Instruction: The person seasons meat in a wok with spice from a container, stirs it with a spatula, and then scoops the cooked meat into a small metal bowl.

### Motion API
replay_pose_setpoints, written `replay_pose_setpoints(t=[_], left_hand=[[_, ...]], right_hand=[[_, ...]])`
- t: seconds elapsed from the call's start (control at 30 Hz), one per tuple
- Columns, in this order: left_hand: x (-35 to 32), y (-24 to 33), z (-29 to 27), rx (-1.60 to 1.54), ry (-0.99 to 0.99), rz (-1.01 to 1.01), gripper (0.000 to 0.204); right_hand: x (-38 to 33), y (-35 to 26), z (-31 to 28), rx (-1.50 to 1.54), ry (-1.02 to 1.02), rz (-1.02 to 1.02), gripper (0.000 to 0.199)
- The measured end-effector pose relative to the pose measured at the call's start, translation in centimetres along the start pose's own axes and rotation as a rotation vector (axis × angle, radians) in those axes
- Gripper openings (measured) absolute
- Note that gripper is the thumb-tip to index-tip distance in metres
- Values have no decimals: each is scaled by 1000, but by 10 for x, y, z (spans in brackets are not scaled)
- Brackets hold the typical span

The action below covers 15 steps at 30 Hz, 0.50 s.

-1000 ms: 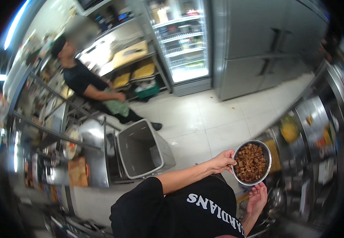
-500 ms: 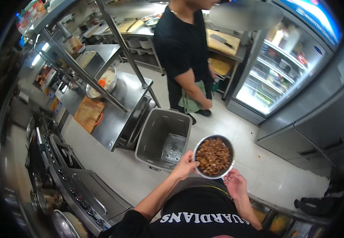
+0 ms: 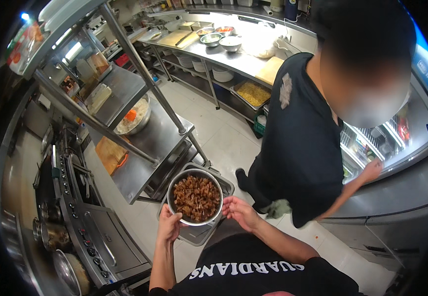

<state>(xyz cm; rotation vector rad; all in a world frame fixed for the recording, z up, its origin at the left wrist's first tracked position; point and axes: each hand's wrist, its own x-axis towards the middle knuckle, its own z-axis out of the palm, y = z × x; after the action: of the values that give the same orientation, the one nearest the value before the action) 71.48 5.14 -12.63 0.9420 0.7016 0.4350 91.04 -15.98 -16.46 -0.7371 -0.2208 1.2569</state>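
Note:
I hold a round metal bowl filled with brown cooked meat pieces in front of my chest. My left hand grips the bowl's near left rim. My right hand sits at the bowl's right rim, fingers spread against it. The bowl hangs above a grey bin on the floor.
A person in a black shirt stands close on my right, beside a glass-door fridge. A steel prep table with a bowl of rice is to the left. A stove with pots runs along the lower left. A long counter lies behind.
My view has swung round toward the prep table and stove. The bowl stayed in both hands and now hangs over the bin. The other person is much closer.

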Motion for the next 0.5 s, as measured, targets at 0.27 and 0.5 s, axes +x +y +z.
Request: replay_pose_setpoints(t=[0.27, 0.5], left_hand=[[97, 22, 90, 31, -180, -20, 32], [217, 48, 156, 55, -376, -106, 29]], right_hand=[[6, -81, -21, 112, 60, -301, 40], [39, -144, -29, 107, 183, -504, 60]])
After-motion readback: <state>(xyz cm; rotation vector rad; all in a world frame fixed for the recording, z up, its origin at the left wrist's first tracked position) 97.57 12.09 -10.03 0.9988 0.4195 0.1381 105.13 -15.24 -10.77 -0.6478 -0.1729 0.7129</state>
